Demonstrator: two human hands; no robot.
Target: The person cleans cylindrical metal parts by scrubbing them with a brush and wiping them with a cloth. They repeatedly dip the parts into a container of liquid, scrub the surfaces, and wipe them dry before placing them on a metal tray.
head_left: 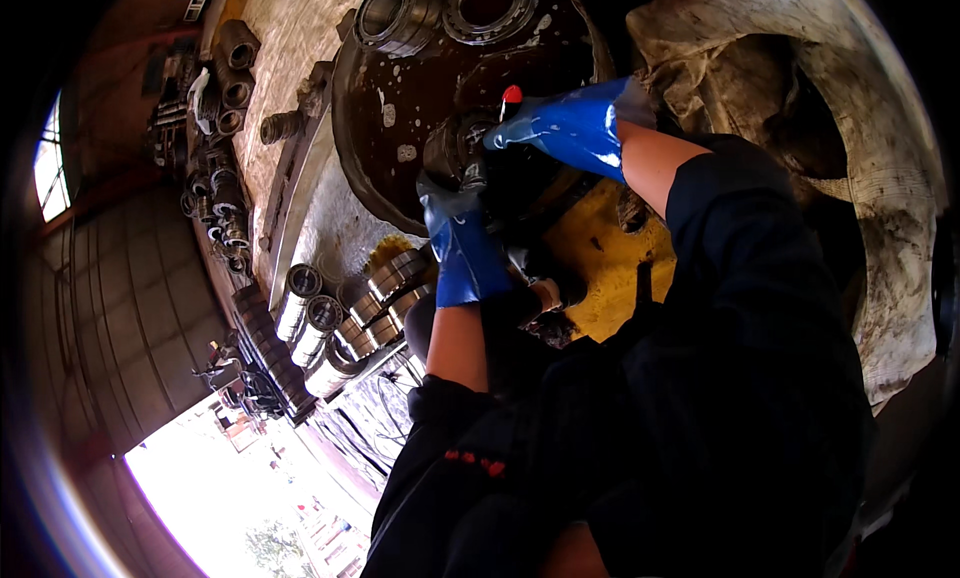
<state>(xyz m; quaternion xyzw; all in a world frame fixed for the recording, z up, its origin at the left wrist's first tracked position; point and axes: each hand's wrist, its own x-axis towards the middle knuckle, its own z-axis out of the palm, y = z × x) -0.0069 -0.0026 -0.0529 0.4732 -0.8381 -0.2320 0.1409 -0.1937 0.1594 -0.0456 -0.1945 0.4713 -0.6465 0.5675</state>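
In a wide round basin of dark oily liquid, a dark, wet roller bearing is tilted between my hands. My left hand, in a blue rubber glove, is closed on the bearing's near side. My right hand, in a matching glove, comes from the right with its fingers closed at the bearing's side. A small red-tipped object sticks up just beyond the right fingers; whether they hold it I cannot tell. Two more bearings, a double-row one and a flatter one, rest at the basin's far edge.
Shiny bearings stand in rows left of my left forearm. Dark, dirty bearings line the far left. A stained whitish sack with an open mouth lies at the right. Below the basin is a yellow, oil-stained surface.
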